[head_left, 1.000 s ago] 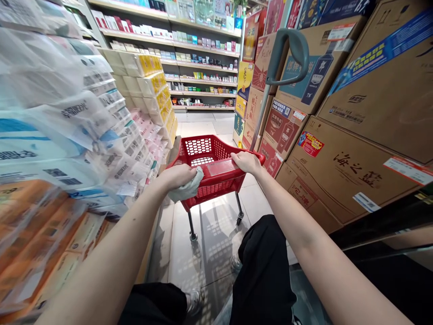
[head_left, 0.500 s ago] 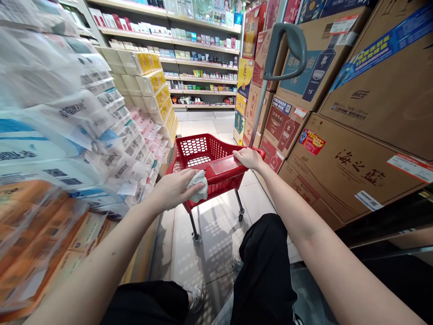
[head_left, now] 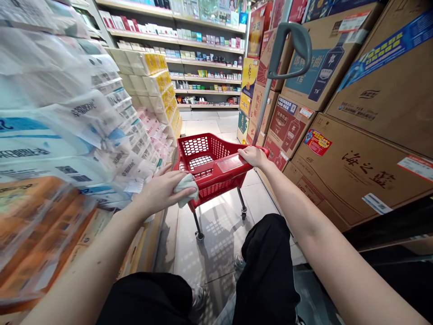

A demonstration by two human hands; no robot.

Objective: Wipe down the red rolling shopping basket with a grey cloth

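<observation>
A red plastic shopping cart [head_left: 206, 155] on small wheels stands in the aisle in front of me. Its grey pull handle [head_left: 291, 49] rises on a pole at its right. My right hand [head_left: 253, 156] is closed on the cart's near right rim. My left hand [head_left: 162, 189] grips a pale cloth [head_left: 186, 188] pressed against the cart's near left corner. My legs in black trousers show below.
Packs of tissue and paper rolls [head_left: 84, 131] are stacked close on the left. Brown and red cardboard cartons [head_left: 358, 135] form a wall on the right. Shelves of small goods [head_left: 203, 58] close off the far end of the tiled aisle [head_left: 216, 225].
My left hand with the cloth has slid from the top of the near rim leftward and down to the cart's left corner. The right hand kept its hold.
</observation>
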